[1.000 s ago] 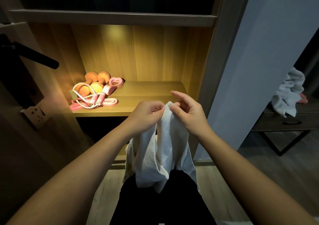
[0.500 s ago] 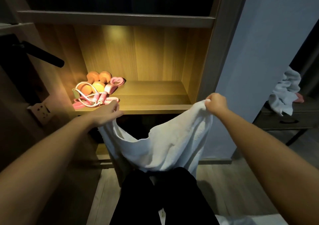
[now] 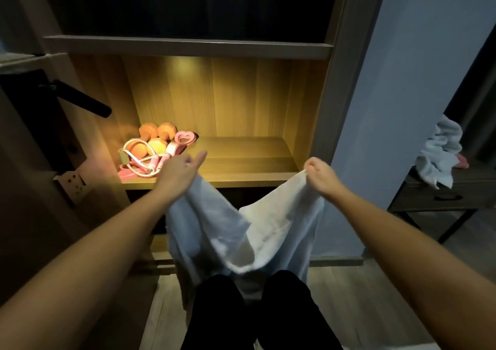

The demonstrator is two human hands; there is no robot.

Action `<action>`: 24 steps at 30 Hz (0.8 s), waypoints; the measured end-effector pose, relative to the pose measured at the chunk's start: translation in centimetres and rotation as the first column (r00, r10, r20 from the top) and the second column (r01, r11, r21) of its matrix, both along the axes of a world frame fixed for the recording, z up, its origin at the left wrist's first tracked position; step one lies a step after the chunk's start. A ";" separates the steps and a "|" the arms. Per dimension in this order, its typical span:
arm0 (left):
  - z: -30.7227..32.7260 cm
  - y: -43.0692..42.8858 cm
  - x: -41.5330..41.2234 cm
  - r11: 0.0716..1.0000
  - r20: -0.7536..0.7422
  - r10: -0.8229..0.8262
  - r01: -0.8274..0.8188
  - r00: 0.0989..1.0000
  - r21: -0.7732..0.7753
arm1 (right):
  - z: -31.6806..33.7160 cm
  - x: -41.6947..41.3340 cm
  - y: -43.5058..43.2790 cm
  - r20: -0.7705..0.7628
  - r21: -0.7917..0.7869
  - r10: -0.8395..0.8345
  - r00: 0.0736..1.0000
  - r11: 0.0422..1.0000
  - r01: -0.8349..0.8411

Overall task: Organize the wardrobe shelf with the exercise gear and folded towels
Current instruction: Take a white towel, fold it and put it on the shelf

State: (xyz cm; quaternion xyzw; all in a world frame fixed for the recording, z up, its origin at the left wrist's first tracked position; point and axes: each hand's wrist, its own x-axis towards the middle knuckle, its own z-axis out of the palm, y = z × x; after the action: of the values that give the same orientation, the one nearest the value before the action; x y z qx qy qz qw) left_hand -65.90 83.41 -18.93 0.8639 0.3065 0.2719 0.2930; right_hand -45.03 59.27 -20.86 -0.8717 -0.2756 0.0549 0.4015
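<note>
In front of the lit wardrobe shelf (image 3: pixel 241 161), a white towel (image 3: pixel 241 228) hangs spread between two hands, sagging in the middle above the person's dark trousers (image 3: pixel 214 309). The left hand (image 3: pixel 178 172) holds one top corner, thumb stretched out, fingers hidden beneath. The right hand (image 3: pixel 320 173) pinches the other corner with curled fingers. At the shelf's left end lie orange dumbbells (image 3: pixel 158 136) and a pink skipping rope (image 3: pixel 145 163). Far right, a crumpled cloth (image 3: pixel 440 153) lies on a dark side table (image 3: pixel 429 196).
</note>
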 end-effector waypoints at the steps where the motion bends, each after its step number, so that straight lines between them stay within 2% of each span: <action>1: 0.4 -1.0 1.0 1.000 -0.006 -0.003 0.003 1.000 -0.012 | 0.3 -2.0 1.2 0.005 0.065 0.088 0.996 0.994 -0.088; 3: 1.2 -3.1 2.5 0.997 -0.037 -0.056 0.055 0.998 -0.049 | 0.8 -5.5 3.1 0.024 0.115 0.290 0.957 0.950 -0.291; 5: 1.9 -4.9 3.3 0.982 -0.040 -0.176 0.172 0.984 -0.082 | 0.8 -7.6 4.5 0.041 0.036 0.452 0.891 0.890 -0.454; 7: 2.4 -6.0 3.5 0.948 -0.030 -0.299 0.293 0.954 -0.123 | 0.6 -8.2 5.3 0.009 -0.009 0.535 0.845 0.845 -0.535; 11: 2.5 -5.9 3.0 0.851 -0.061 -0.490 0.462 0.869 -0.251 | 0.2 -7.3 5.4 -0.053 0.083 0.561 0.826 0.827 -0.556; 12: 2.6 -5.7 2.7 0.838 -0.126 -0.530 0.494 0.839 -0.232 | 0.0 -7.2 5.3 -0.063 0.095 0.554 0.830 0.831 -0.548; 14: 3.1 -5.0 2.6 0.829 -0.324 -0.543 0.556 0.774 -0.060 | -0.4 -7.0 5.2 -0.032 0.083 0.533 0.846 0.845 -0.529; 17: 3.9 -4.2 3.4 0.759 -0.580 -0.355 0.588 0.733 0.280 | -0.6 -6.7 5.6 -0.008 0.032 0.472 0.882 0.882 -0.471; 19: 3.9 -2.8 3.8 0.710 -0.671 -0.153 0.553 0.725 0.435 | 0.1 -5.6 5.2 0.008 -0.072 0.450 0.893 0.891 -0.449; 21: 3.6 -0.5 3.3 0.717 -0.670 0.040 0.446 0.741 0.536 | 0.3 -3.0 3.7 -0.022 -0.276 0.474 0.880 0.843 -0.461; 24: 2.6 3.2 1.0 0.769 -0.616 0.243 0.237 0.749 0.593 | -0.3 1.1 0.0 -0.213 -0.475 0.411 0.887 0.749 -0.461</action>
State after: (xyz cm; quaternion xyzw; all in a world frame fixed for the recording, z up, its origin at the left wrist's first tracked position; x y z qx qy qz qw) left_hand -64.86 86.64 -16.37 0.9480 0.2800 0.0356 -0.1469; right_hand -43.89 59.30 -21.20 -0.8542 -0.4271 0.2597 0.1433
